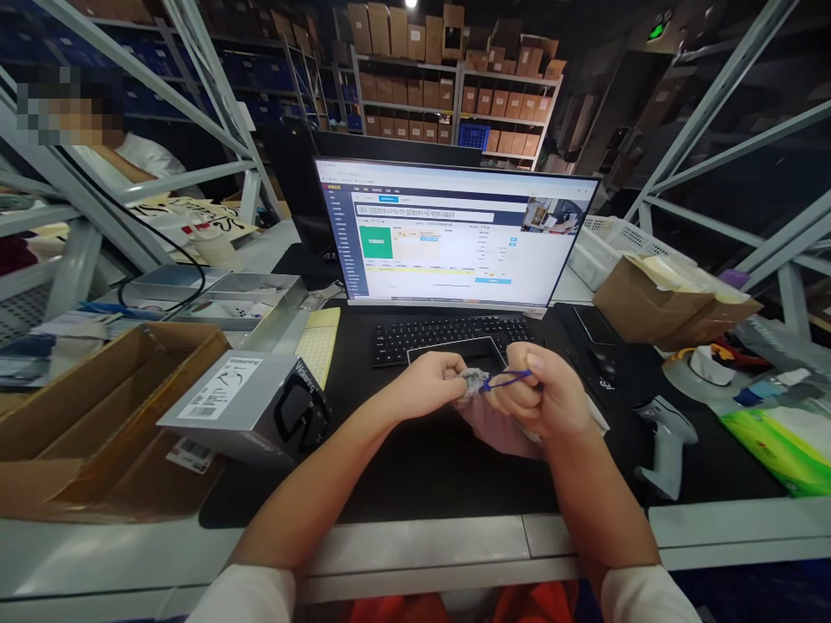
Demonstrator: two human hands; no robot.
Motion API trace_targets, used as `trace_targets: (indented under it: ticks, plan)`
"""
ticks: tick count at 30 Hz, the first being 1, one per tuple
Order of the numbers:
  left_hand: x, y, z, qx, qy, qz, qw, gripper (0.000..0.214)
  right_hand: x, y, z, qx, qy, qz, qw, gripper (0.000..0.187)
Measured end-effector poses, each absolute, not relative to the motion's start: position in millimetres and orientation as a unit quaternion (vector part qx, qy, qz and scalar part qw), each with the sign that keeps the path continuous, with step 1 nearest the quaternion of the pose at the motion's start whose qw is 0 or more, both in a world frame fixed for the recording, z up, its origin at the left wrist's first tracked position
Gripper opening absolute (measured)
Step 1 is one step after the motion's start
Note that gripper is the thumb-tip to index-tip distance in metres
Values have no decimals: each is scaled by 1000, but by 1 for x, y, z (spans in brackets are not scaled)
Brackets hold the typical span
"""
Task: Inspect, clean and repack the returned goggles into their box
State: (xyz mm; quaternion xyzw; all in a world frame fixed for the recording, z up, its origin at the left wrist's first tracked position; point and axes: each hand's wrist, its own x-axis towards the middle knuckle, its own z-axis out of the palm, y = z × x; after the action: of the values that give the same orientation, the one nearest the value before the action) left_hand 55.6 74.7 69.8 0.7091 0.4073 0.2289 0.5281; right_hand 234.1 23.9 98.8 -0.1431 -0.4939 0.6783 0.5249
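A pale drawstring pouch (497, 430) hangs between my hands above the black desk mat, its gathered grey neck uppermost. My left hand (425, 385) pinches that neck from the left side. A loop of blue cord (512, 378) runs from the neck into my right hand (549, 394), whose fingers are closed on it. Just behind the hands lies a dark, flat rectangular thing with a white edge (454, 348), partly covered by them. The pouch's contents, if any, are hidden.
A monitor (447, 234) and keyboard (415, 339) stand ahead. To the left are a grey box with goggles pictured (247, 407) and an open carton (110, 415). A barcode scanner (668, 446), mouse (602, 363) and carton (649, 303) sit at right. Another person sits far left.
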Motion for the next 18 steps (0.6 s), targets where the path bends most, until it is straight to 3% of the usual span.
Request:
trace_targets:
  ticks: [4, 6, 11, 13, 18]
  plan:
    - [43, 81, 77, 803, 425, 187, 373, 17, 236, 22, 96, -179, -531, 653, 509, 51]
    - [34, 87, 81, 808, 398, 204, 383, 38, 250, 27, 97, -215, -523, 614, 551, 55]
    - [21, 95, 89, 580, 284, 561, 518, 70, 298, 56, 93, -344, -505, 439, 659, 54]
    - [22, 91, 95, 484, 240, 644, 542, 74, 305, 66, 89, -399, -535, 387, 636, 52]
    - [23, 75, 116, 475, 236, 652, 542, 72, 288, 68, 87, -519, -683, 233, 458, 51]
